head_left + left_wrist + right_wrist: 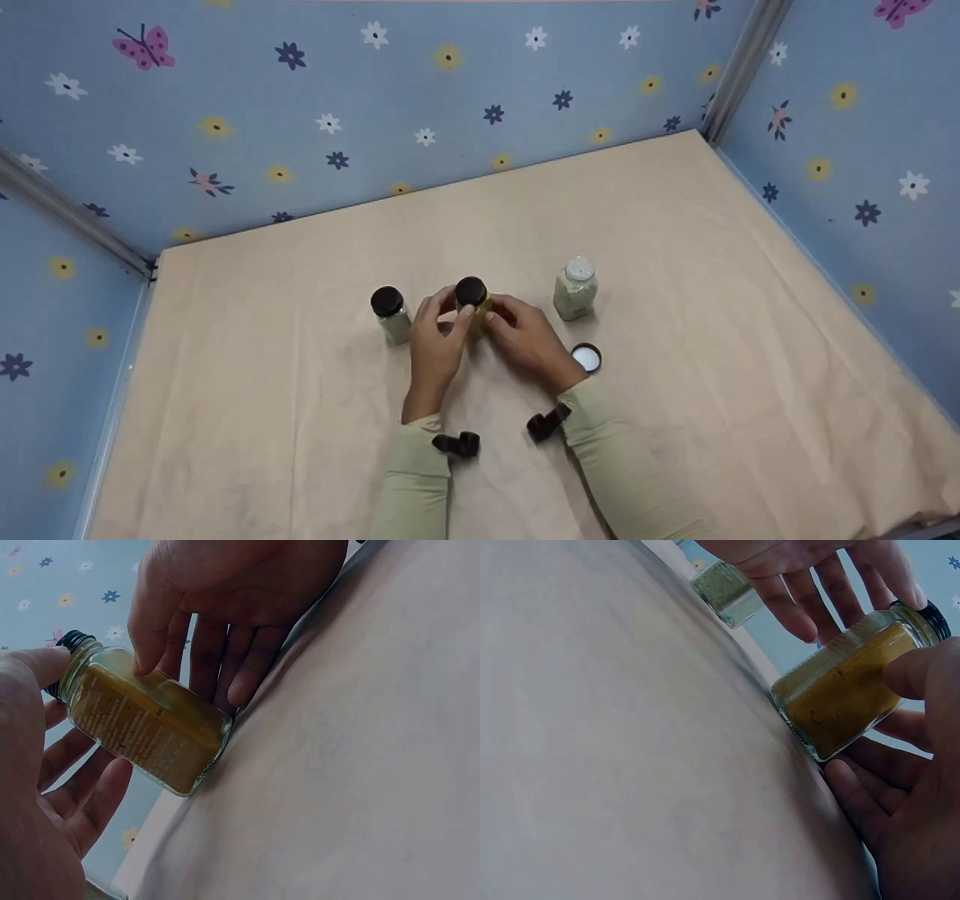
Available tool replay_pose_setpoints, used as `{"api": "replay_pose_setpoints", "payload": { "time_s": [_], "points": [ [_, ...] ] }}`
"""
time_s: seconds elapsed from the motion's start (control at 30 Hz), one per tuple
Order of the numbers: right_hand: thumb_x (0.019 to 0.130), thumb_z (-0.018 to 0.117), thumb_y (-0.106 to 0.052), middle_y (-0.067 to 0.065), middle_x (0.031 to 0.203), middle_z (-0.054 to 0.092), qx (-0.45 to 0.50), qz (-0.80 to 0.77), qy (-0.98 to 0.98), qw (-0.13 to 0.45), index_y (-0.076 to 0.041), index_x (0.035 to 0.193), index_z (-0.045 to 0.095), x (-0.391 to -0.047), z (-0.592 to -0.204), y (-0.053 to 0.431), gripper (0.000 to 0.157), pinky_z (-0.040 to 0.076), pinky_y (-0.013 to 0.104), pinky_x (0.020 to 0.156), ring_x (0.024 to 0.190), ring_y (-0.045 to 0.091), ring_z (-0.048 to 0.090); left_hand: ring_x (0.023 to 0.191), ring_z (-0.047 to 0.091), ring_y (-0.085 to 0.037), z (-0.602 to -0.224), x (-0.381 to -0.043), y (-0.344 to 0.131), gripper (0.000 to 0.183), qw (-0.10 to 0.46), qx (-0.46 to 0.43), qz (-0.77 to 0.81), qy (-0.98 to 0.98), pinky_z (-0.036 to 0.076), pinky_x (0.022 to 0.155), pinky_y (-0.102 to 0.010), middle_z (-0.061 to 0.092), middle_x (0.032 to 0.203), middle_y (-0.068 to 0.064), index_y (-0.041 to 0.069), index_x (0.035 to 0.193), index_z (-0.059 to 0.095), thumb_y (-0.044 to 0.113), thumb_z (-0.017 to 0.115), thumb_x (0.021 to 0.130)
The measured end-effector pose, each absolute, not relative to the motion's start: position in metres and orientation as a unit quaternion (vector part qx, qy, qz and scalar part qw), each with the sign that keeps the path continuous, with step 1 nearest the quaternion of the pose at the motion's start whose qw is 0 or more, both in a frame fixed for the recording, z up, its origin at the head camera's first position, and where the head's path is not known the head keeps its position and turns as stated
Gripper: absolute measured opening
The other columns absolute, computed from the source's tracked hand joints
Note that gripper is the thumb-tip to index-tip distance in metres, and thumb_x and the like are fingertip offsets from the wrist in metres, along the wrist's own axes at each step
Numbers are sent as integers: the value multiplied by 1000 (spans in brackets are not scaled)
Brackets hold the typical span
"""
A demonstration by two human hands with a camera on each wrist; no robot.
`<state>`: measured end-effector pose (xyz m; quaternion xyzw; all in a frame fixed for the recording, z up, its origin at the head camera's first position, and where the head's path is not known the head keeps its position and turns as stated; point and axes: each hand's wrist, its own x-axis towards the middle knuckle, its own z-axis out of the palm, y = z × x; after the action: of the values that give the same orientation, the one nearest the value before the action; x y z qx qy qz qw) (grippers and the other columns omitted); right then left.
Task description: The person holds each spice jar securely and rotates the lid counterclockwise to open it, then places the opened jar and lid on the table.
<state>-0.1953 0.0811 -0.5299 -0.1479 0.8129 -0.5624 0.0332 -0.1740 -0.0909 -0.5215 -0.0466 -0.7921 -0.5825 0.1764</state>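
Note:
A small glass jar of yellow powder [475,301] with a black cap [471,291] stands on the beige cloth at the middle. Both hands hold it. My left hand [448,321] has fingertips at the cap, and its thumb [39,664] touches the neck. My right hand [501,315] pinches the jar body [845,692] between its thumb [909,669] and the fingers behind. The jar's base [196,765] meets the cloth.
A capped jar of greenish powder [391,313] stands just left of my hands. An uncapped jar with a white shaker top [576,288] stands to the right, its loose black cap [586,357] lying nearer me. Flowered blue walls [450,97] enclose the cloth-covered table [712,315].

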Motion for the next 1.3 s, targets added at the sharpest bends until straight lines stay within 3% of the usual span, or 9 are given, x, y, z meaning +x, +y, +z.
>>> {"api": "replay_pose_setpoints", "payload": {
  "time_s": [0.27,0.63,1.07,1.3],
  "points": [
    [102,57,-26,-5,129,65,-145,-551,822,28,-17,134,63,-195,-529,82,34,41,32,106,123,9,56,110,59,-16,-520,-175,-90,50,161,-44,-556,-814,53,81,-34,60,121,-4,15,144,56,28,67,97],
    [103,55,-26,-7,126,66,-151,-551,820,27,-17,134,63,-196,-530,82,33,44,29,102,119,6,58,111,57,-16,-520,-173,-90,45,152,-48,-579,-799,53,81,-36,59,117,-2,16,138,60,33,67,97],
    [102,57,-25,-5,125,67,-149,-555,818,30,-17,132,64,-197,-531,80,32,42,30,104,119,8,58,109,62,-17,-519,-172,-92,32,174,-44,-602,-778,54,81,-38,65,119,-3,11,127,64,27,66,99],
    [102,57,-25,-3,128,66,-146,-555,818,30,-14,134,63,-196,-530,81,34,42,30,105,121,9,57,110,61,-18,-520,-173,-91,38,168,-43,-607,-776,53,81,-38,65,120,-6,9,133,61,23,66,99]
  ]
}}
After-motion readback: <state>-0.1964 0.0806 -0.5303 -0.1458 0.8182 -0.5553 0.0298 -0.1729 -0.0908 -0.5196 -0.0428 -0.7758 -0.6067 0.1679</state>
